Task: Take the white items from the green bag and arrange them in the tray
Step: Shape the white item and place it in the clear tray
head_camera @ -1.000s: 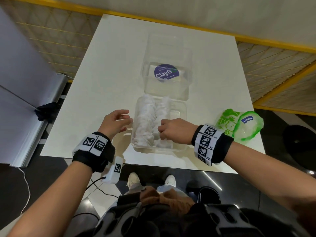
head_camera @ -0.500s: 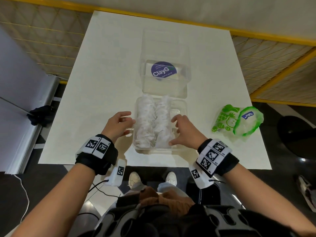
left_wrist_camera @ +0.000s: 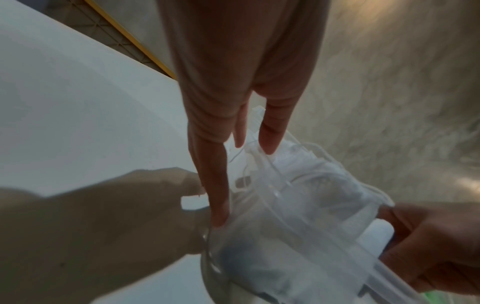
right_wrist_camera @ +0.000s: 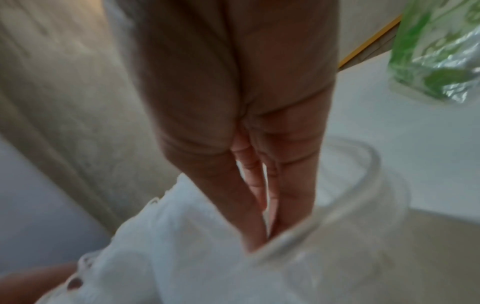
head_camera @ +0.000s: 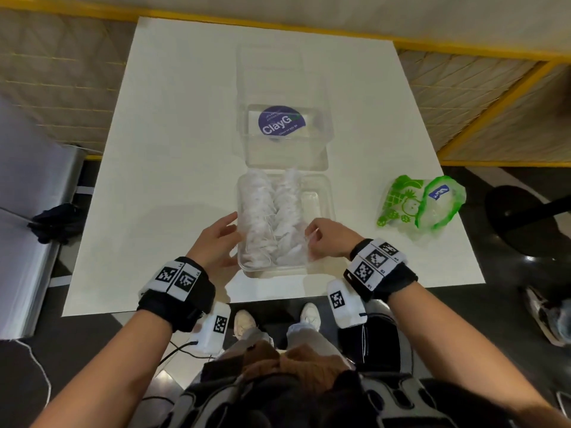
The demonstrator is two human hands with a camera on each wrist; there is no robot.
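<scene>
A clear plastic tray sits at the table's near middle, with two rows of white items in its left and centre. My left hand rests outside the tray's left wall, its straight fingers touching the plastic. My right hand is over the tray's right part. In the right wrist view its fingers run down between the white items and the tray's rim, and hold nothing that I can see. The green bag lies crumpled on the table to the right.
The tray's hinged lid lies open behind it, with a purple ClayG sticker. The white table ends just below my wrists. A black stool base and someone's shoe are on the floor at the right.
My right hand went from a fist over the white items to fingers tucked beside the right row. The left hand moved in against the tray's left wall.
</scene>
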